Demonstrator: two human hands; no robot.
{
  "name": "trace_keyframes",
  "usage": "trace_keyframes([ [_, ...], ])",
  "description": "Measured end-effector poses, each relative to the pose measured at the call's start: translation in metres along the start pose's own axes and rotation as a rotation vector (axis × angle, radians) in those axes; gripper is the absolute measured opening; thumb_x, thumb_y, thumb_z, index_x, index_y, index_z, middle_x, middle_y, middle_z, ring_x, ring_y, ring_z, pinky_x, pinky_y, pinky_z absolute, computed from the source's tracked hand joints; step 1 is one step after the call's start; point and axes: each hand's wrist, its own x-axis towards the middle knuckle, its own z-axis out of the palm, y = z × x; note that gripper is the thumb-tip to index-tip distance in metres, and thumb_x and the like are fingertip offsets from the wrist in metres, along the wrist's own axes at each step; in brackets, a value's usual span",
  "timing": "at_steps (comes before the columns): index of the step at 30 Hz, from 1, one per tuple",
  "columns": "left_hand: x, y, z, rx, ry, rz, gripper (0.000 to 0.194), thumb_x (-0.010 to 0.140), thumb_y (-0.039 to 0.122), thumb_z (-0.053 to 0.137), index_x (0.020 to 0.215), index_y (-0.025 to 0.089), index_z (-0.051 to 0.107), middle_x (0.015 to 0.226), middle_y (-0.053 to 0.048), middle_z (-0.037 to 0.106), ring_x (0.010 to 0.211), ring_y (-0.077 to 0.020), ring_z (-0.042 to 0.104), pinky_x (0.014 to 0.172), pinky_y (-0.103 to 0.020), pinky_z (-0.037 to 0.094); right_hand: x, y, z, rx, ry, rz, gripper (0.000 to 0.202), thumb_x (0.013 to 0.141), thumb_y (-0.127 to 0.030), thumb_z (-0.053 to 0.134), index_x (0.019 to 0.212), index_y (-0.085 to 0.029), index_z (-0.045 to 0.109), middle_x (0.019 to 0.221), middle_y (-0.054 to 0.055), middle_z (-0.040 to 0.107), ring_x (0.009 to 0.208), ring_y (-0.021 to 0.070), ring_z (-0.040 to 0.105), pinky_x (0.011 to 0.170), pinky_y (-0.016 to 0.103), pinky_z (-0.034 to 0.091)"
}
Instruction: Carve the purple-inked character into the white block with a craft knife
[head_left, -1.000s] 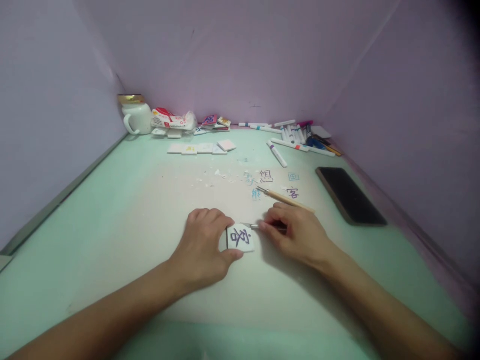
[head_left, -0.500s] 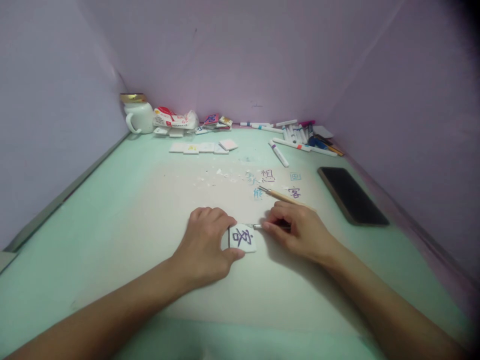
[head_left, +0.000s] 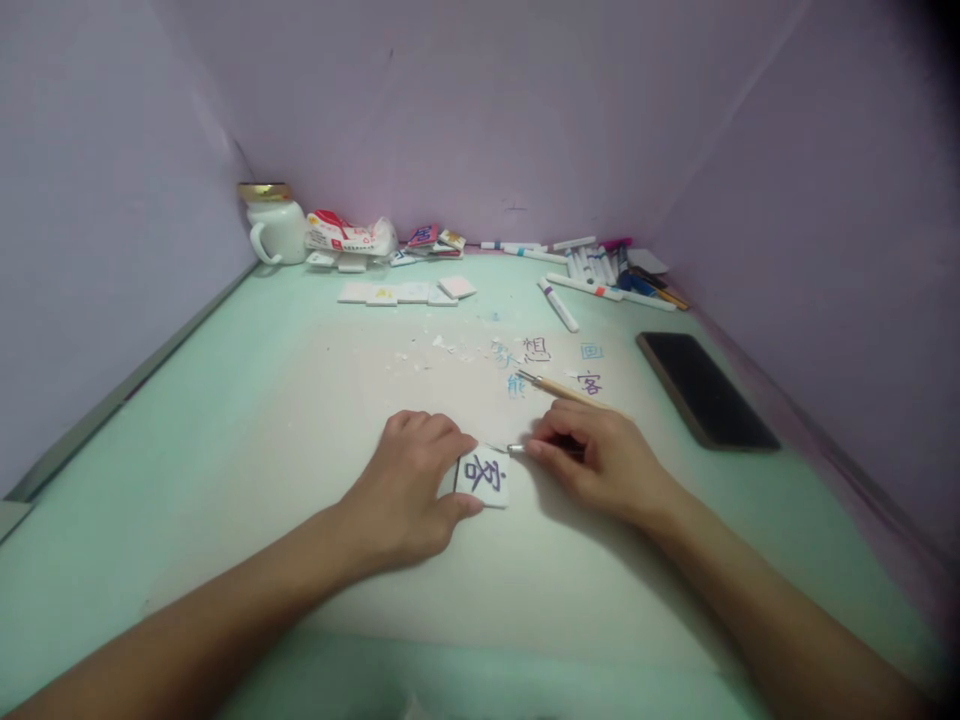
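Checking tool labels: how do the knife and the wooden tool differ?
The knife is in the right hand; the wooden tool lies on the work surface. The knife's blade is near the tile; the wooden tool's tip is by blue writing. The knife's handle is mostly hidden; the wooden tool's pale handle shows. Both are slim, tips pointing roughly left.

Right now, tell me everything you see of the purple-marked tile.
The tile is a thin white square, material unclear, its purple character turned sideways. It seems flat on the table, gripped by the left hand at its near and far edges. The right hand's knife is by its far edge; contact is unclear.
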Motion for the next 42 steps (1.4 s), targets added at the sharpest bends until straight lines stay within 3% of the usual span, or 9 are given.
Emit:
trace_keyframes([
  [4, -0.002, -0.008, -0.004, -0.025, -0.043, 0.071, 0.045, 0.079, 0.015, 0.054, 0.124, 0.022, 0.054, 0.114, -0.007, 0.059, 0.107, -0.0268, 0.05, 0.098, -0.048, 0.036, -0.002, 0.006, 0.004, 0.027, 0.053, -0.016, 0.013, 0.082, -0.028, 0.06, 0.073, -0.02, 0.065, 0.07, 0.001, 0.063, 0.064, 0.0158, 0.058, 0.06, 0.028, 0.041],
  [7, -0.003, -0.009, -0.003, -0.017, 0.015, 0.071, 0.054, 0.077, 0.012, 0.047, 0.131, 0.018, 0.049, 0.125, -0.01, 0.056, 0.116, -0.0284, 0.047, 0.1, -0.048, 0.036, -0.005, 0.01, 0.006, 0.021, 0.095, -0.004, 0.013, 0.082, -0.029, 0.06, 0.074, -0.02, 0.066, 0.071, 0.001, 0.065, 0.061, 0.015, 0.057, 0.058, 0.028, 0.04],
  [12, -0.004, 0.003, 0.008, 0.052, 0.086, 0.053, 0.053, 0.076, 0.034, 0.066, 0.122, 0.01, 0.056, 0.115, -0.014, 0.058, 0.106, -0.0316, 0.05, 0.095, -0.053, 0.037, -0.01, 0.01, 0.0, -0.01, 0.077, -0.006, 0.011, 0.08, -0.027, 0.061, 0.073, -0.021, 0.066, 0.069, 0.0, 0.064, 0.067, 0.017, 0.06, 0.06, 0.028, 0.041],
  [16, -0.005, 0.007, 0.012, 0.09, 0.086, 0.081, 0.041, 0.078, 0.029, 0.067, 0.115, 0.011, 0.06, 0.105, -0.012, 0.058, 0.096, -0.0272, 0.053, 0.093, -0.052, 0.037, -0.012, 0.009, -0.005, -0.024, 0.035, 0.016, 0.009, 0.079, -0.027, 0.062, 0.075, -0.022, 0.067, 0.071, 0.0, 0.065, 0.068, 0.0172, 0.061, 0.062, 0.029, 0.042],
  [21, -0.005, 0.002, 0.012, 0.082, 0.112, 0.118, 0.038, 0.08, 0.023, 0.061, 0.116, 0.011, 0.06, 0.105, -0.012, 0.057, 0.099, -0.0281, 0.052, 0.091, -0.051, 0.039, -0.012, 0.006, -0.005, -0.064, 0.005, 0.002, 0.01, 0.081, -0.027, 0.061, 0.074, -0.022, 0.066, 0.071, 0.0, 0.064, 0.07, 0.0173, 0.06, 0.063, 0.029, 0.04],
  [25, -0.004, -0.001, 0.012, 0.083, 0.115, 0.132, 0.037, 0.08, 0.024, 0.06, 0.115, 0.012, 0.06, 0.105, -0.012, 0.057, 0.098, -0.0288, 0.053, 0.09, -0.052, 0.039, -0.011, 0.004, -0.005, -0.1, -0.007, -0.019, 0.011, 0.083, -0.028, 0.06, 0.076, -0.021, 0.066, 0.074, 0.0, 0.066, 0.075, 0.0184, 0.061, 0.065, 0.029, 0.039],
  [42, -0.003, -0.001, 0.01, 0.082, 0.107, 0.124, 0.038, 0.081, 0.026, 0.06, 0.116, 0.013, 0.061, 0.105, -0.012, 0.058, 0.1, -0.0292, 0.053, 0.091, -0.053, 0.038, -0.009, 0.007, -0.002, -0.071, -0.005, -0.086, 0.017, 0.083, -0.028, 0.061, 0.07, -0.019, 0.066, 0.067, 0.0, 0.061, 0.063, 0.014, 0.054, 0.059, 0.026, 0.033],
])
